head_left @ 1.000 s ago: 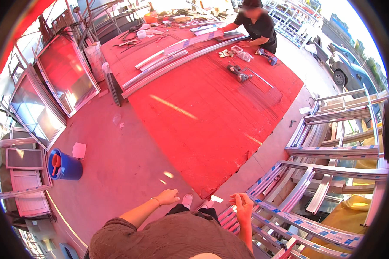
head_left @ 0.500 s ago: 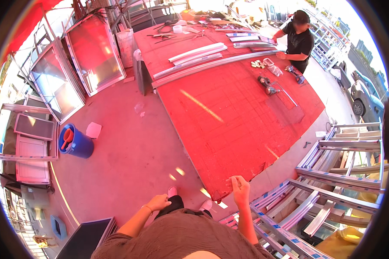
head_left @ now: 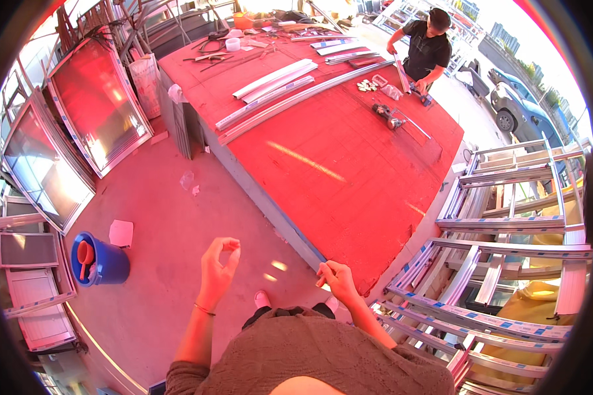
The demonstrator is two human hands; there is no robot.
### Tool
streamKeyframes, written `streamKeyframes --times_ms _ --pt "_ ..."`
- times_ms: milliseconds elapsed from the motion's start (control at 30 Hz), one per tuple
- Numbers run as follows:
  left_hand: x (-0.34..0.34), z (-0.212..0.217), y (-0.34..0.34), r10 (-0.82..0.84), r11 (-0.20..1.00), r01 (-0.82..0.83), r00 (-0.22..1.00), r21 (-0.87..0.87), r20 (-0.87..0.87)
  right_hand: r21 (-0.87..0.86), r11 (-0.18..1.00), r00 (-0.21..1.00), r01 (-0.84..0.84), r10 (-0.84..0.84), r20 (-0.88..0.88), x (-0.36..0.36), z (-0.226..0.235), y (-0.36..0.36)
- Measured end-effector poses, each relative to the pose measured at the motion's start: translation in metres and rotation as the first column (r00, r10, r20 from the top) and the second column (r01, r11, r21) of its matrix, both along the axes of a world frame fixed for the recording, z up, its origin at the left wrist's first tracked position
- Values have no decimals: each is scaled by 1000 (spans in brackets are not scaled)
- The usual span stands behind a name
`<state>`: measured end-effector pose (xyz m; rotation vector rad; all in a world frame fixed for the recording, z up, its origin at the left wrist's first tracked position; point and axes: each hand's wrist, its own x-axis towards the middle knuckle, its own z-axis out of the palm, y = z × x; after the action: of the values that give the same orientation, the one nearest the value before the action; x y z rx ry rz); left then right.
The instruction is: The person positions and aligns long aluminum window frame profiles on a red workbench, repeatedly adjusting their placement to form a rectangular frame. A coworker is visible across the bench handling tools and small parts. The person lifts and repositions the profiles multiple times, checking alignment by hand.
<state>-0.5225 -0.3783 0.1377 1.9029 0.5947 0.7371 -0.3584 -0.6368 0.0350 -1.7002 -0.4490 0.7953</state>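
Raised over the floor left of the table, my left hand (head_left: 219,268) has its thumb and forefinger curled together in a ring-shaped pinch. Anything between those fingertips is too small to make out. My right hand (head_left: 339,282) is at the near corner of the large red-topped table (head_left: 310,178), its fingers bent and pressed together. Whatever it may pinch cannot be made out. Farther along the tabletop lies a power drill (head_left: 389,117) beside a thin metal strip (head_left: 416,128).
Long pale profiles (head_left: 277,80) lie across the table. A co-worker (head_left: 427,49) stands at its far right side, holding a short profile. On the left are a blue bucket (head_left: 109,263) and leaning framed panels (head_left: 99,105). Metal frames (head_left: 501,227) are stacked at right.
My left hand has risen and moved forward. My right hand has shifted left, and the view has turned. The co-worker has lifted a profile off the table and reached toward a tool.
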Motion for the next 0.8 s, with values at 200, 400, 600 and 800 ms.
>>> streamKeyframes --times_ms 200,400,600,800 --pt "10 174 57 -389 868 169 816 467 428 -12 995 986 97 -95 137 -25 19 46" --pt "37 243 89 -579 699 122 674 705 459 -35 991 988 127 -124 90 -4 9 82" --pt "94 256 115 -671 605 164 631 779 388 -15 992 984 124 -121 127 53 -3 134" --pt "142 268 148 -688 588 169 618 791 380 4 996 993 88 -88 73 110 8 190"
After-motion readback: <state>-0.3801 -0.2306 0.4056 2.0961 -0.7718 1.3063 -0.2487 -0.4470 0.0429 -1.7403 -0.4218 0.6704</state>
